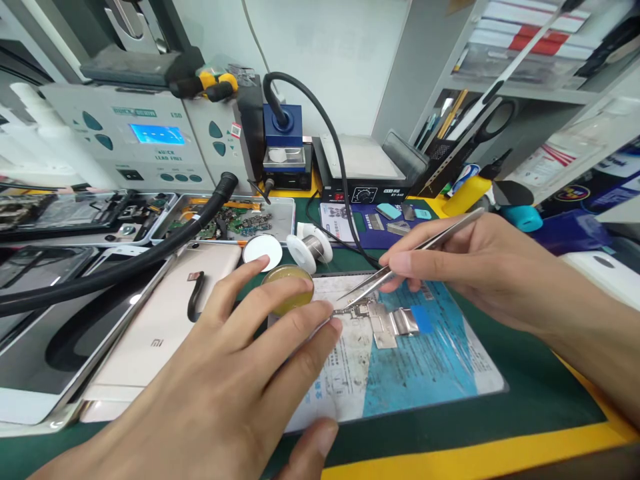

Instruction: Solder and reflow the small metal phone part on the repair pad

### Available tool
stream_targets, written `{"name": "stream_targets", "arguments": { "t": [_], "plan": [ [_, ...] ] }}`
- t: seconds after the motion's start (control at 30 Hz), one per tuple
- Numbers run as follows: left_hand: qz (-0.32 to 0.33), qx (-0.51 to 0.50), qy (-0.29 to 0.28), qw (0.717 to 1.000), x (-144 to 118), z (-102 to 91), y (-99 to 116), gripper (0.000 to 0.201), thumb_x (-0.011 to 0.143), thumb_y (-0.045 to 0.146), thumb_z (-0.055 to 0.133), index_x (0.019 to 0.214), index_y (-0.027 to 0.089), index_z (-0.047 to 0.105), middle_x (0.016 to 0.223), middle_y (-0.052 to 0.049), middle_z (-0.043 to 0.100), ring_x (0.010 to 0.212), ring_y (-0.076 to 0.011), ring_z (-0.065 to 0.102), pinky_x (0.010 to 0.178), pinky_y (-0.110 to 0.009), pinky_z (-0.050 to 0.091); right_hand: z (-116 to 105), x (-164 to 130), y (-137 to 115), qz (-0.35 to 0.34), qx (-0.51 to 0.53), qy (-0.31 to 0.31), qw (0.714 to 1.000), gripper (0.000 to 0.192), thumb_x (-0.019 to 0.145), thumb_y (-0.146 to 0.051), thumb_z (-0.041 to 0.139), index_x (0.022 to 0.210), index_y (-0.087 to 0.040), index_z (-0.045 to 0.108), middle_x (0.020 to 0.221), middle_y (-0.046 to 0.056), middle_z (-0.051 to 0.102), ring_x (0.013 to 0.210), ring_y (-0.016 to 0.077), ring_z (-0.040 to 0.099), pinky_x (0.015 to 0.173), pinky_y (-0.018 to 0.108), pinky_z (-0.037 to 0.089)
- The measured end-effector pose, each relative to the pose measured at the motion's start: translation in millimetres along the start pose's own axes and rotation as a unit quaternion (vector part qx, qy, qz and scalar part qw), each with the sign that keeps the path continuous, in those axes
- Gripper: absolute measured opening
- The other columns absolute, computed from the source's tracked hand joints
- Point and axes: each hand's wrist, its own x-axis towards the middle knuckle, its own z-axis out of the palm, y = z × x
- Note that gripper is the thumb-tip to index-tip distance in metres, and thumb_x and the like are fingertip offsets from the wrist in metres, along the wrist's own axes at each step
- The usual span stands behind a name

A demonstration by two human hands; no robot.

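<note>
My left hand (pixel 240 360) reaches in with its fingers spread and thumb apart. Between its index and middle fingertips is the left end of a small phone circuit board (pixel 360 309), partly hidden by them. Its ring finger lies over a round tin of yellowish paste (pixel 287 277). My right hand (pixel 440 257) grips metal tweezers (pixel 415 250), whose points slant down-left just above the board's left part. Silvery shields (pixel 384 327) and a flex piece with a blue tab (pixel 421 320) extend from the board's right side. Beneath lies a blue-and-white printed mat (pixel 425 373).
A solder spool (pixel 313 248) and a white round lid (pixel 263 252) stand behind the tin. Phone shells (pixel 165 333) lie at left, crossed by a thick black hose (pixel 175 260). A soldering station (pixel 150 140) and a hot plate (pixel 367 167) stand at the back.
</note>
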Motion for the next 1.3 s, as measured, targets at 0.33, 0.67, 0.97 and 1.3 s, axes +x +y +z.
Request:
{"name": "stream_targets", "arguments": {
  "t": [0.33, 0.67, 0.97, 1.3],
  "plan": [
    [0.001, 0.003, 0.004, 1.0, 2.3, 0.7, -2.7, 0.035, 0.085, 0.027, 0.063, 0.118, 0.016, 0.068, 0.126, -0.005, 0.068, 0.132, -0.0279, 0.05, 0.125, -0.048, 0.017, 1.7, -0.7, 1.7, -0.001, 0.019, 0.008, 1.0, 0.009, 0.08, -0.036, 0.084, 0.084, -0.027, 0.084, 0.075, 0.001, 0.079, 0.067, 0.0162, 0.068, 0.06, 0.026, 0.052],
    [-0.009, -0.002, 0.006, 1.0, -0.4, 1.6, -1.3, 0.036, 0.086, 0.027, 0.062, 0.12, 0.017, 0.067, 0.126, -0.004, 0.069, 0.131, -0.0269, 0.051, 0.125, -0.048, 0.019, 0.0, -0.5, 3.1, 0.006, 0.008, 0.024, 1.0, 0.009, 0.078, -0.035, 0.086, 0.083, -0.028, 0.084, 0.071, 0.0, 0.077, 0.066, 0.0147, 0.067, 0.061, 0.025, 0.052],
    [-0.003, 0.003, 0.007, 1.0, 0.9, 1.4, -1.5, 0.035, 0.086, 0.028, 0.063, 0.119, 0.017, 0.067, 0.125, -0.004, 0.069, 0.131, -0.0269, 0.051, 0.126, -0.047, 0.017, -0.1, -2.0, 3.4, 0.001, 0.009, 0.017, 1.0, 0.008, 0.08, -0.034, 0.084, 0.085, -0.027, 0.083, 0.076, 0.0, 0.08, 0.07, 0.0163, 0.07, 0.063, 0.026, 0.053],
    [-0.008, -0.001, -0.002, 1.0, 1.0, -1.0, -0.3, 0.034, 0.085, 0.027, 0.064, 0.117, 0.017, 0.068, 0.126, -0.003, 0.069, 0.131, -0.0263, 0.052, 0.125, -0.046, 0.02, -0.3, -2.8, 3.6, 0.005, -0.003, 0.008, 1.0, 0.007, 0.079, -0.034, 0.084, 0.086, -0.031, 0.083, 0.078, -0.001, 0.081, 0.073, 0.0164, 0.072, 0.063, 0.025, 0.053]
  ]
}}
